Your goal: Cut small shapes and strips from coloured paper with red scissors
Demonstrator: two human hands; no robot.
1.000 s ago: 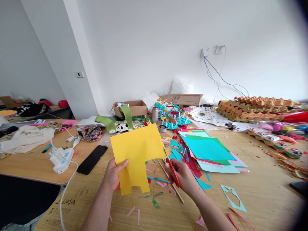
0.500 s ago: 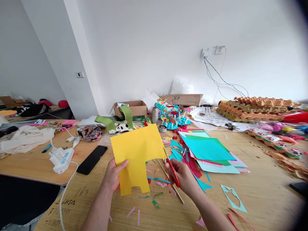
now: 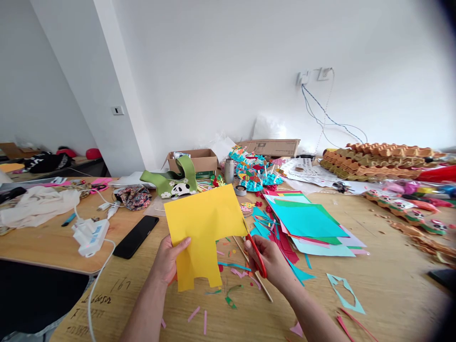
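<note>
My left hand [image 3: 174,259] pinches the lower left edge of a yellow sheet of paper [image 3: 199,218], thumb in front and fingers behind. The sheet is held up above the table, with a large piece cut from its lower right and a notch in its bottom edge. My right hand [image 3: 265,259] is closed round the red handles of a pair of scissors [image 3: 257,256]. Their blades point up and left, at the sheet's right edge near its lower right corner. Paper scraps [image 3: 238,273] and a thin wooden stick [image 3: 263,287] lie on the table under the hands.
Coloured paper sheets [image 3: 309,221] are stacked on the right, near a light blue cut-out frame [image 3: 345,292]. A black phone [image 3: 136,236] and a white power strip [image 3: 91,236] lie left. Behind stand a green panda bag [image 3: 185,175], a steel bottle [image 3: 230,169] and egg trays [image 3: 377,161].
Almost nothing differs. The yellow sheet and both hands keep nearly the same place, with only a very slight shift.
</note>
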